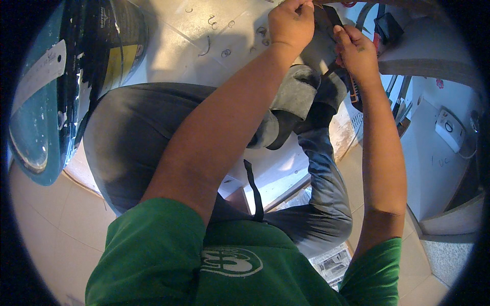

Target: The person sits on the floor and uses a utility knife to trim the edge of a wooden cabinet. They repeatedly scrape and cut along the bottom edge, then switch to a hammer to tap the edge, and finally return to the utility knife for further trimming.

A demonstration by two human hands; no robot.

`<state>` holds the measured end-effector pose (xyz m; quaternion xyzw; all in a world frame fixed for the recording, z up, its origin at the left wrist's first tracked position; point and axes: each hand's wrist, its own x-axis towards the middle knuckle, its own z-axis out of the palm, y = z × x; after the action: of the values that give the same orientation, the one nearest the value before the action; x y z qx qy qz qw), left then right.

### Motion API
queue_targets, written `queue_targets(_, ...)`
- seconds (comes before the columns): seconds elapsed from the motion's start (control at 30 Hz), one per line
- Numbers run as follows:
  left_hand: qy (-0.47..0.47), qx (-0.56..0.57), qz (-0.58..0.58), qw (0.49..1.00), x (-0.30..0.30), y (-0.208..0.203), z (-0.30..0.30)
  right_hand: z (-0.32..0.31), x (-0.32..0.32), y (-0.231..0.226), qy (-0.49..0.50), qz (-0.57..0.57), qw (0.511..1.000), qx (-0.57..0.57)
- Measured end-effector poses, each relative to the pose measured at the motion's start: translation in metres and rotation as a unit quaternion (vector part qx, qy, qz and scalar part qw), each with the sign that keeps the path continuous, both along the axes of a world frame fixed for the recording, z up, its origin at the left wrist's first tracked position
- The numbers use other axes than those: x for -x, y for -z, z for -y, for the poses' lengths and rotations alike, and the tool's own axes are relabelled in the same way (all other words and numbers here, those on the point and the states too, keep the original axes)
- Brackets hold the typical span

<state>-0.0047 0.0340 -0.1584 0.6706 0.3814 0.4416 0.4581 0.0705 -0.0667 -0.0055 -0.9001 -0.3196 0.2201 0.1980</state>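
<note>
My left hand (292, 25) is at the top of the view, its fingers pinched together. What they hold, if anything, is too small and too near the upper edge to make out. To its right, my right hand (359, 55) is closed around a long, slim dark tool with a black and orange handle (356, 96). The handle's end sticks out below the palm, and a dark flat part runs up past the fingers toward the left hand. Both arms stretch forward over my bent legs and grey footwear (296, 93).
Curled dark scraps (212, 21) lie scattered over the pale floor. At left stands a large dark bucket (120, 48) beside a teal container (48, 102). A curved grey edge (429, 67), several slim tools (402, 97) and a white corded device (450, 129) are at right. Newspaper (331, 264) lies below.
</note>
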Motion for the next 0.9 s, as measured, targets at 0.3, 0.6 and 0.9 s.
queue_targets(0.3, 0.068, 0.173, 0.04, 0.982, 0.022, -0.062, 0.0, 0.01, 0.021, -0.003, -0.051, 0.187, 0.981, 0.023)
queue_targets(0.6, 0.05, 0.174, 0.115, 0.977, 0.019, -0.05, 0.0, 0.004, 0.028, -0.001, -0.007, 0.145, 0.989, 0.014)
queue_targets(0.9, 0.053, 0.161, 0.074, 0.983, 0.017, -0.05, -0.001, 0.003, 0.026, -0.012, -0.038, 0.161, 0.986, 0.031)
